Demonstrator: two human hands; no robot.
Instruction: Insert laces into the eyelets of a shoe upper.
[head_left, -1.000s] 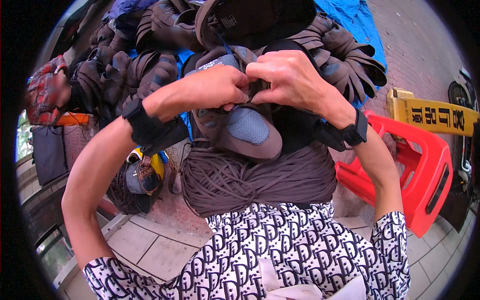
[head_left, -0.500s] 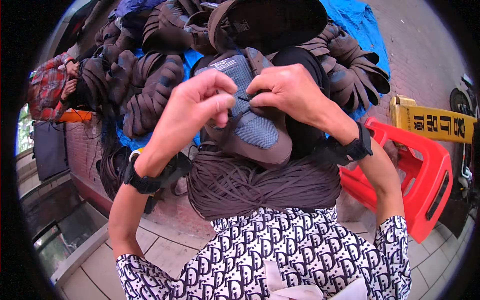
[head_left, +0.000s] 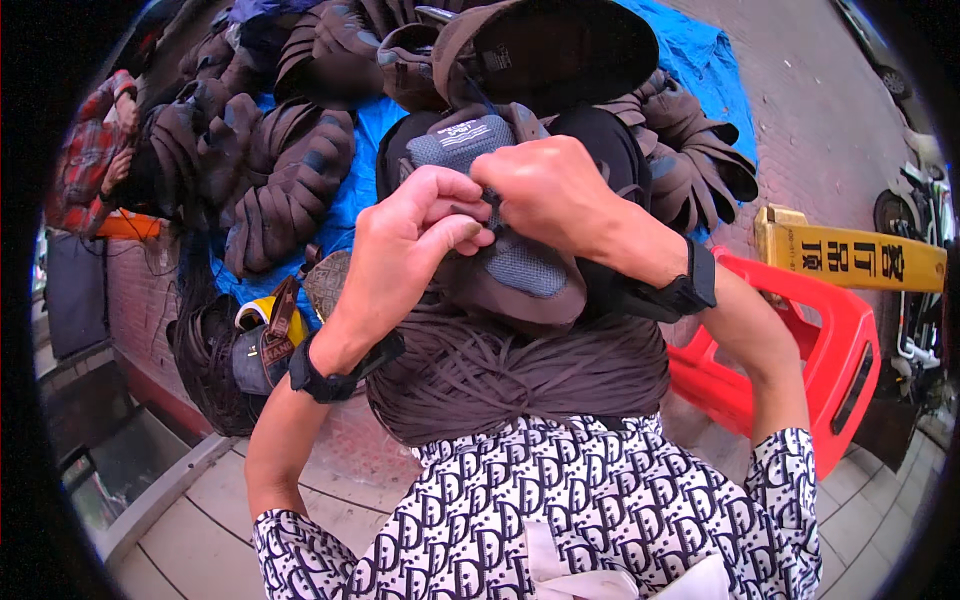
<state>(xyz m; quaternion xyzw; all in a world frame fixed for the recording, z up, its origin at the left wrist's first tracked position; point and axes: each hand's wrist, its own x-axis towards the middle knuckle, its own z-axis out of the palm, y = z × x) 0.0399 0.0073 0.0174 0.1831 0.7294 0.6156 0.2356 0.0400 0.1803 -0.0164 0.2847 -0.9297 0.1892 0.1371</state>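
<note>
A brown shoe upper (head_left: 515, 298) with blue-grey mesh on its toe and tongue rests on my lap, toe toward me. My left hand (head_left: 412, 225) is closed in a pinch over its left side, thumb against the fingers, on a thin dark shoelace. My right hand (head_left: 560, 195) is curled from the other side, its fingertips pinched at the lacing rows; they partly hide the lace there. Both hands nearly meet above the middle of the shoe. A thick bundle of dark brown shoelaces (head_left: 520, 375) lies across my lap, just nearer than the toe.
Stacked brown shoe uppers (head_left: 290, 190) lie on a blue tarp (head_left: 368, 150), with more uppers (head_left: 700, 165) at right. A red plastic stool (head_left: 845, 350) and a yellow sign board (head_left: 850, 250) stand right. Far left, a person in a plaid sleeve (head_left: 88, 150) handles uppers.
My hands have come closer together, the right one turning knuckles-up over the lacing. The view has shifted slightly, bringing a yellow-lined shoe at left into sight.
</note>
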